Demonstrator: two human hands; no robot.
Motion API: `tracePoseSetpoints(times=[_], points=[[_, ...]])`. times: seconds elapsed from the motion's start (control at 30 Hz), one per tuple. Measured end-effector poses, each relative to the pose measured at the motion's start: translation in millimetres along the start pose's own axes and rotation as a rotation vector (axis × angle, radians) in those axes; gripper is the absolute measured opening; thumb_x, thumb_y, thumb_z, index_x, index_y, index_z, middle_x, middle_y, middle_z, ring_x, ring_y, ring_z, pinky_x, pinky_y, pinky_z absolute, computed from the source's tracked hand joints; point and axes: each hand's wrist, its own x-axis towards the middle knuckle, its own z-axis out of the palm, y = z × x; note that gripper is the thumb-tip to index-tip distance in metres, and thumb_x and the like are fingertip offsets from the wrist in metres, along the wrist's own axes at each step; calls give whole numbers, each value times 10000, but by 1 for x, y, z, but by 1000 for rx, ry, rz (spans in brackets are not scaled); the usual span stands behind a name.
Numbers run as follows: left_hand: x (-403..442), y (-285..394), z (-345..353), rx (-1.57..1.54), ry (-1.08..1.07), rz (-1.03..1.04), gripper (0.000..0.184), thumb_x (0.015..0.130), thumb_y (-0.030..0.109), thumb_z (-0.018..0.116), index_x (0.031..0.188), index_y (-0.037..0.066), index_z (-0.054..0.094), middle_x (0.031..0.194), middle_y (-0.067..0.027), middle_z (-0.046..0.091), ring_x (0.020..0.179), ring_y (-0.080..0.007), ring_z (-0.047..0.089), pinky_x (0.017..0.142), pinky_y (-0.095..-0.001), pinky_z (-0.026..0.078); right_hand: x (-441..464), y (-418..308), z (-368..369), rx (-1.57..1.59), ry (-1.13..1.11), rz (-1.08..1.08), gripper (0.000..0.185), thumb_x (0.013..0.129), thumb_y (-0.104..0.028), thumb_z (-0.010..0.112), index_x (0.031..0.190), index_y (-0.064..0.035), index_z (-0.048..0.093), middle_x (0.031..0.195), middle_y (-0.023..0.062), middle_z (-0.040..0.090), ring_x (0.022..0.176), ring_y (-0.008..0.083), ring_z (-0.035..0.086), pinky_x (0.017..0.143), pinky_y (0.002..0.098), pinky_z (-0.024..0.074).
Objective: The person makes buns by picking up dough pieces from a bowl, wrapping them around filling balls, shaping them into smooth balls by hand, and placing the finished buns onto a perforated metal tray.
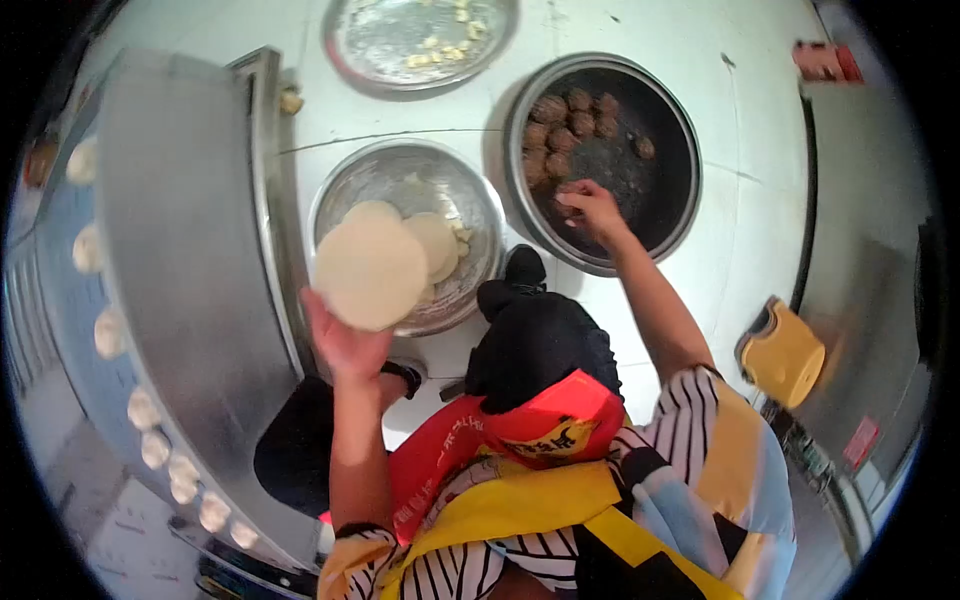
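On my left hand lies a flat, pale dough round, held up over a metal bowl. More dough rounds and small dough bits are inside that bowl. My right hand reaches into a large dark round pan, its fingers pinched at a brown ball near the lower left of the pan. Several similar brown balls are clustered on the pan's left side, and one smaller brown ball lies apart to the right.
A second metal bowl with dough bits stands at the top. Left of me is a metal counter with several dough lumps along its far side. A yellow stool and a metal cabinet are at the right.
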Motion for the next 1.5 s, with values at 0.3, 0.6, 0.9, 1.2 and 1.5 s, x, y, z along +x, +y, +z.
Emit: tracePoseSetpoints(times=[0.3, 0.6, 0.9, 1.2, 1.5], points=[[-39, -15, 27, -187, -226, -51, 724, 914, 636, 306, 1382, 87, 369, 1379, -116, 431, 1257, -293, 424, 1074, -464, 305, -246, -164, 161, -987, -573, -1154, 520, 661, -191, 763, 1121, -42, 572, 1026, 172, 540, 933, 395, 568, 808, 406, 483], [-128, 29, -5, 122, -283, 275, 583, 810, 85, 661, 1324, 33, 391, 1271, -128, 498, 1183, -265, 496, 1008, -432, 404, -325, -105, 248, -997, -409, -1572, 448, 683, -209, 752, 1065, -38, 590, 1012, 118, 582, 861, 302, 607, 731, 388, 487], [-203, 49, -27, -17, -214, 153, 527, 820, 72, 637, 1289, -1, 408, 1203, -137, 542, 1102, -260, 561, 958, -421, 468, -286, -98, 266, -382, -812, -358, 167, 848, -154, 661, 900, 4, 666, 703, 20, 607, 552, 80, 512, 479, 226, 398], [-211, 40, -42, 172, -221, 246, 474, 808, 110, 645, 1234, -5, 470, 1120, -123, 591, 1015, -225, 605, 881, -362, 507, -314, -104, 270, -596, -997, -304, 124, 816, -68, 680, 893, 9, 621, 743, 27, 606, 601, 100, 560, 563, 219, 490], [-212, 40, -38, 294, -227, 214, 457, 819, 115, 643, 1224, -11, 473, 1106, -123, 594, 976, -212, 618, 861, -341, 511, -319, -86, 267, -504, -998, -441, 105, 837, -83, 665, 834, -14, 586, 755, 29, 587, 547, 109, 564, 521, 226, 471]])
